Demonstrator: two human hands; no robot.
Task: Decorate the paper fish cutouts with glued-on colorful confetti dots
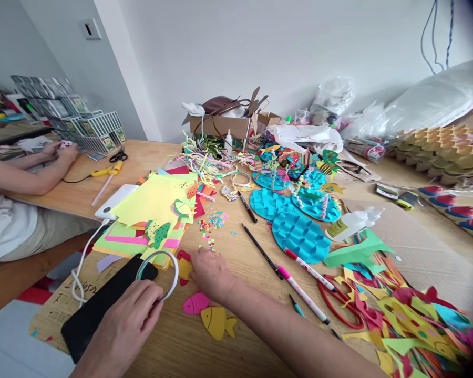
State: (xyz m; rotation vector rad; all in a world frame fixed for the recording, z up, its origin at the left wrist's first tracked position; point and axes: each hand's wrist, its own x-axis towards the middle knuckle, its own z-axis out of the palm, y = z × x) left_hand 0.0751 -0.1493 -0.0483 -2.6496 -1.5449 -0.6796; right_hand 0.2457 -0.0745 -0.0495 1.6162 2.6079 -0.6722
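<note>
Paper fish [214, 321] left of pens [303, 295], scraps [418, 320] right, box [218, 127] behind

Counting one left hand [128, 323] and one right hand [213, 272] in front, two white tape rolls [176, 274], one black phone [102, 310], two fish cutouts [215, 323] below the right wrist, one yellow glue gun [109, 170], two pairs of scissors [119, 156], two white-bodied markers [303, 295], one wall switch [90, 29].
</note>
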